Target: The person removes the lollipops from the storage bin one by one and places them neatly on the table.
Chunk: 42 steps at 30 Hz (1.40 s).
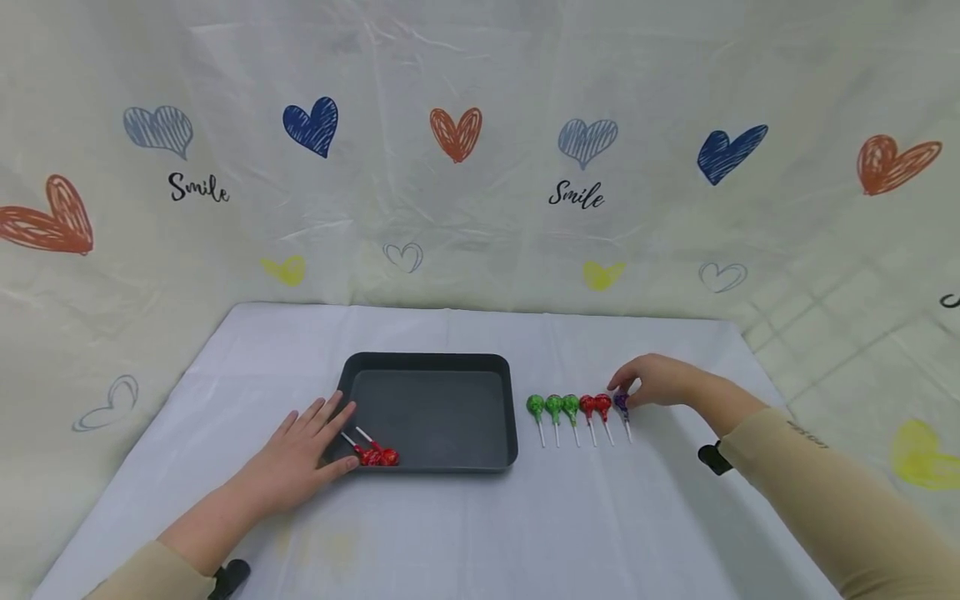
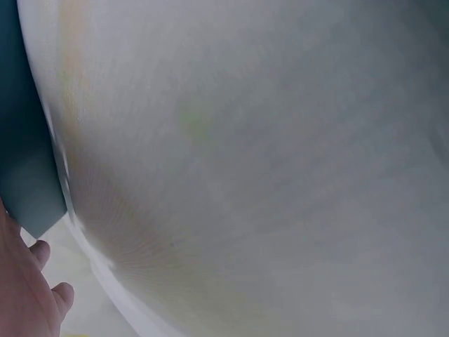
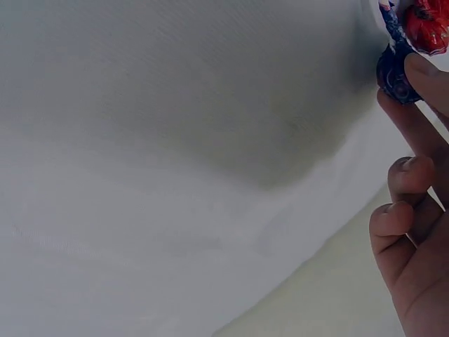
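Right of the grey baking tray, the right hand pinches one shiny, white-stemmed purple lollipop; between them lie three green lollipops and two red lollipops. The left hand, fingers spread, touches the tray's left rim; two red-wrapped lollipops lie inside.

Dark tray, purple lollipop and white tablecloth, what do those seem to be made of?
Dark tray: probably coated metal, possibly plastic; its surface looks smooth, gray and fairly matte.
Purple lollipop: wrapped in glossy foil or plastic film, judging by the shiny, crinkled wrapping; its white stick could be paper or plastic.
White tablecloth: likely woven fabric, matte, given soft creases and faint thread lines.
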Each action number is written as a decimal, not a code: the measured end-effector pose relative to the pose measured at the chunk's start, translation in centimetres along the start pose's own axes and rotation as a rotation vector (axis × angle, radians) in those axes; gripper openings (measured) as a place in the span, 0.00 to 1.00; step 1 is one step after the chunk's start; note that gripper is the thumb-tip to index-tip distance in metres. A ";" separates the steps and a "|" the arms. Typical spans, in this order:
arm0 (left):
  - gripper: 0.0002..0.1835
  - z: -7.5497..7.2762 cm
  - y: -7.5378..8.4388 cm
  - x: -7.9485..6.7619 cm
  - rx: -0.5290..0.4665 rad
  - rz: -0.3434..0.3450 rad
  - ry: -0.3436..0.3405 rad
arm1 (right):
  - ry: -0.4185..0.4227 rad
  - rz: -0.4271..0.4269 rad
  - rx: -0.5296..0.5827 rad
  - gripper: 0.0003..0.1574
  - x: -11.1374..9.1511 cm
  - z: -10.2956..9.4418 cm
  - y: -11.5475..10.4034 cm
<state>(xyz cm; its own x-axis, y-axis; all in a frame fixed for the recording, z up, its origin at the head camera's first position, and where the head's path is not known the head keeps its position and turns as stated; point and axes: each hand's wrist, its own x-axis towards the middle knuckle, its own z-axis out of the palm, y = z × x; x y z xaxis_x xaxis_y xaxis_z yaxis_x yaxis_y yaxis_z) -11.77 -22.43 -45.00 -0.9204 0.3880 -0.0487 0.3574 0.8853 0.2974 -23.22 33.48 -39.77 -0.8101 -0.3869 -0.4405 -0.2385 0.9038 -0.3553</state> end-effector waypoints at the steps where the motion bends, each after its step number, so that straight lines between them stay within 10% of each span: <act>1: 0.50 0.0 0.0 0.0 -0.002 0.003 0.005 | 0.001 -0.002 0.005 0.16 0.1 0.1 0.0; 24: 0.51 -0.1 0.0 0.0 0.008 0.001 0.000 | 0.073 -0.030 0.010 0.20 -0.5 -1.1 -0.5; 42: 0.49 0.1 0.0 -0.1 -0.005 0.008 0.018 | 0.097 -0.105 0.033 0.20 1.5 -1.8 -5.6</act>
<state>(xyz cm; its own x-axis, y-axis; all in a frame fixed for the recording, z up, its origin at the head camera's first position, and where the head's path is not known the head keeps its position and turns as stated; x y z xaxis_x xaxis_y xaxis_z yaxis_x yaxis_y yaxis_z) -11.68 -22.41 -45.13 -0.9201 0.3905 -0.0294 0.3642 0.8809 0.3023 -24.07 28.12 -36.93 -0.8300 -0.4579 -0.3183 -0.3078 0.8521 -0.4232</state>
